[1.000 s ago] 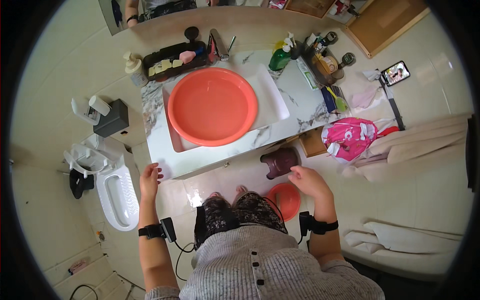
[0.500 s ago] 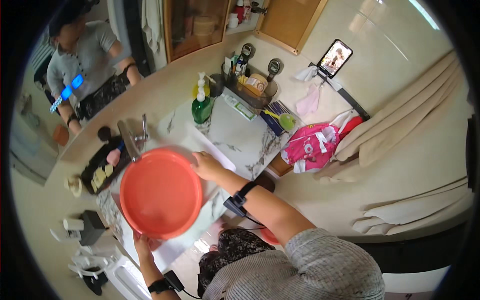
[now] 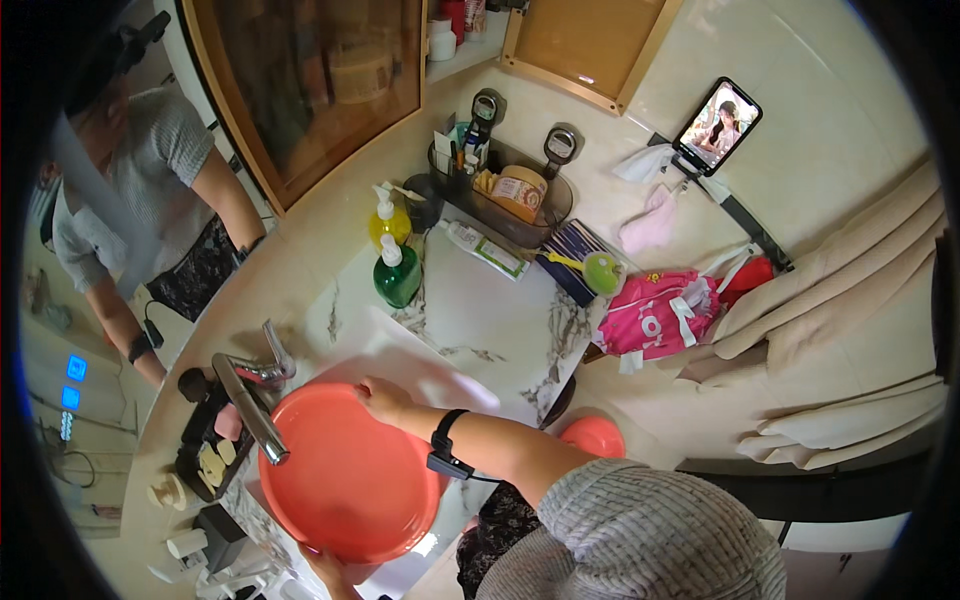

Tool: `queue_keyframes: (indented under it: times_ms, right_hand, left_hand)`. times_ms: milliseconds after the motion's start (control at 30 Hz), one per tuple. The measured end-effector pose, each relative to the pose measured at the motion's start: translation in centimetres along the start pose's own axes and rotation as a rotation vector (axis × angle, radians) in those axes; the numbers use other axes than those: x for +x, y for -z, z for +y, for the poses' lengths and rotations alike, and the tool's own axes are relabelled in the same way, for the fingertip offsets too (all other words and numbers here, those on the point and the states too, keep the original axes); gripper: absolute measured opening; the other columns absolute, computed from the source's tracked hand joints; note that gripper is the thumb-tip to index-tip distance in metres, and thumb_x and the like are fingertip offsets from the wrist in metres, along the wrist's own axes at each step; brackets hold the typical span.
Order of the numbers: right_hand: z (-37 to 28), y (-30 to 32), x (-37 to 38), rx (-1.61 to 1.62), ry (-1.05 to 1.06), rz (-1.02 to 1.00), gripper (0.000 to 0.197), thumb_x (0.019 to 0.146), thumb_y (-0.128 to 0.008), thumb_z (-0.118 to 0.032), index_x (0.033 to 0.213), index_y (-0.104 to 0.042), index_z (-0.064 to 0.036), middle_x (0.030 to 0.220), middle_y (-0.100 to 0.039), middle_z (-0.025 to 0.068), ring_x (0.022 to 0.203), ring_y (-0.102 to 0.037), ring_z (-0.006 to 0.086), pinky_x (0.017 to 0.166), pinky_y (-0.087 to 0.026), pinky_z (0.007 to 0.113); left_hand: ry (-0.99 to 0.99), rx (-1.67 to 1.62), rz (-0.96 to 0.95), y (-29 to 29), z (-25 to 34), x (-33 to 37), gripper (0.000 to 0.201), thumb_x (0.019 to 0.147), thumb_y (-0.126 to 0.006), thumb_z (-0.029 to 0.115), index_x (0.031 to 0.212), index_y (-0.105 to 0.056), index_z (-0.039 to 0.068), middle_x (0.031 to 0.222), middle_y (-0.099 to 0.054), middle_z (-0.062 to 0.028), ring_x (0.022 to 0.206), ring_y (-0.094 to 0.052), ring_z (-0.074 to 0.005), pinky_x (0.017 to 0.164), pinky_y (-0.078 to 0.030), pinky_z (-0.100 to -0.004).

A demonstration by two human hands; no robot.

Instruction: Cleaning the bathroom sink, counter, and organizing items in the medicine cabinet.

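A round orange-red plastic basin [image 3: 350, 475] sits at the white sink [image 3: 440, 365], its upper left rim under the chrome faucet [image 3: 250, 405]. My right hand [image 3: 385, 403] grips the far right rim, thumb side up. At the near left, my left hand [image 3: 325, 568] holds the opposite rim, partly cut by the basin's edge. The inside of the basin is smooth; whether it holds water I cannot tell. A dark band with a small black box circles my right wrist.
Behind the sink stand green [image 3: 397, 275] and yellow [image 3: 388, 215] pump bottles. A toothpaste tube [image 3: 485, 250] lies near a grey organizer [image 3: 510, 215]. Left of the faucet is a black soap tray [image 3: 215, 450]. A phone [image 3: 718, 128] hangs on the wall above a pink bag [image 3: 655, 315].
My view has shifted, so the whole scene sits differently. The basin is now farther under the faucet's spout, which reaches over its rim. Both hands keep hold of the rim.
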State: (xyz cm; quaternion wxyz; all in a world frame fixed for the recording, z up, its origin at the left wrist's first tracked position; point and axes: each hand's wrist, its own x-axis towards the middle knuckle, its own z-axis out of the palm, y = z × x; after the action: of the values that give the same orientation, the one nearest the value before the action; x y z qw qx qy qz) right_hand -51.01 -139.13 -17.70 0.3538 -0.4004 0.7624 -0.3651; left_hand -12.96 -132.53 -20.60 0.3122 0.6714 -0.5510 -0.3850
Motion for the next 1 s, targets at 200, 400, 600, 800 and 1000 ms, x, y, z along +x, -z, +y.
queue_keyframes:
  times_ms: [200,400,600,800,1000]
  right_hand:
    - [-3.6,1.9,-0.2,-0.052,-0.018,-0.079,0.030,0.086,-0.048,-0.033,0.091,-0.056,-0.0043,0.090,-0.061,0.0157,0.086,-0.058,0.0312,0.073,-0.045,0.040]
    - [-4.3,4.2,0.0,-0.169,-0.054,-0.095,0.030,0.086,-0.048,-0.032,0.093,-0.057,-0.0037,0.091,-0.061,0.0165,0.087,-0.058,0.0324,0.075,-0.044,0.042]
    - [-7.2,7.5,-1.6,-0.228,-0.073,-0.130,0.030,0.087,-0.047,-0.030,0.094,-0.057,-0.0025,0.089,-0.062,0.0177,0.081,-0.060,0.0315,0.072,-0.046,0.041]
    - [-6.2,9.6,-5.1,-0.336,-0.081,-0.076,0.032,0.088,-0.046,-0.032,0.093,-0.057,-0.0027,0.091,-0.062,0.0173,0.082,-0.060,0.0316,0.072,-0.047,0.042]
    - [-3.2,10.2,-10.3,-0.274,-0.062,0.061,0.032,0.086,-0.048,-0.034,0.090,-0.058,-0.0033,0.089,-0.062,0.0177,0.083,-0.059,0.0337,0.072,-0.046,0.041]
  left_hand:
    - [0.219,-0.145,0.033,1.2,-3.5,0.1,0.050,0.079,-0.057,0.020,0.119,-0.038,-0.002,0.100,-0.053,-0.0172,0.075,-0.056,-0.0261,0.061,-0.049,-0.0335]
    - [0.486,-0.552,-0.083,0.6,1.8,-2.9,0.058,0.075,-0.056,0.000,0.126,-0.029,0.012,0.063,-0.046,-0.0035,0.048,-0.041,-0.0119,0.038,-0.033,-0.0257]
    - [0.508,-0.588,-0.048,2.3,3.7,-4.4,0.053,0.076,-0.056,0.003,0.124,-0.033,0.011,0.064,-0.046,-0.0028,0.050,-0.042,-0.0116,0.040,-0.033,-0.0248]
    - [0.426,-0.532,-0.150,3.4,7.3,-6.5,0.047,0.077,-0.057,0.010,0.120,-0.037,0.006,0.071,-0.052,-0.0047,0.052,-0.048,-0.0121,0.042,-0.042,-0.0258]
    - [0.256,-0.394,-0.253,4.6,11.6,-9.2,0.042,0.079,-0.052,0.009,0.117,-0.037,0.000,0.083,-0.052,-0.0075,0.057,-0.049,-0.0123,0.040,-0.040,-0.0262]
